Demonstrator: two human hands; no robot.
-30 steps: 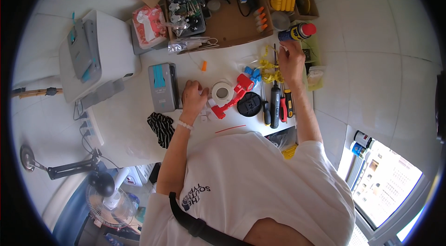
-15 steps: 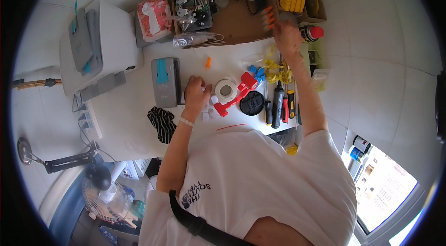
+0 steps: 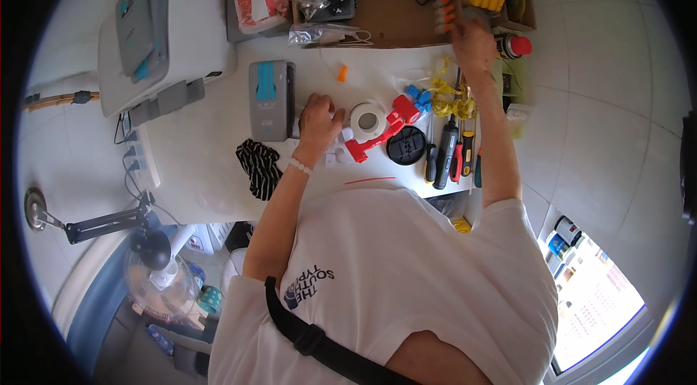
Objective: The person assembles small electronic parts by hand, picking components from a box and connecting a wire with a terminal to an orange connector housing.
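My right hand (image 3: 473,47) reaches over the near right edge of a cardboard box (image 3: 399,11). Its fingers are bent and closed; what they hold, if anything, I cannot make out. Orange-and-grey pieces (image 3: 443,14) lie just left of the fingertips. My left hand (image 3: 318,123) rests on the table, fingers loosely bent, thumb apart, with nothing visible in it. It lies between a grey case with a teal band (image 3: 272,102) and a white tape roll (image 3: 368,120). Small white pieces (image 3: 337,155) lie beside that wrist. A red plastic handle-like part (image 3: 385,131) lies right of the roll.
A black round lid (image 3: 406,145), an electric screwdriver (image 3: 447,152) and several hand tools lie at the right. Yellow curled strips (image 3: 454,103) and a blue piece (image 3: 419,98) sit above them. A white printer (image 3: 174,36), striped cloth (image 3: 259,167) and red-capped can (image 3: 514,46) stand around.
The whole view has shifted, so the table and box appear higher and further right. Against the things around them, both hands have hardly moved.
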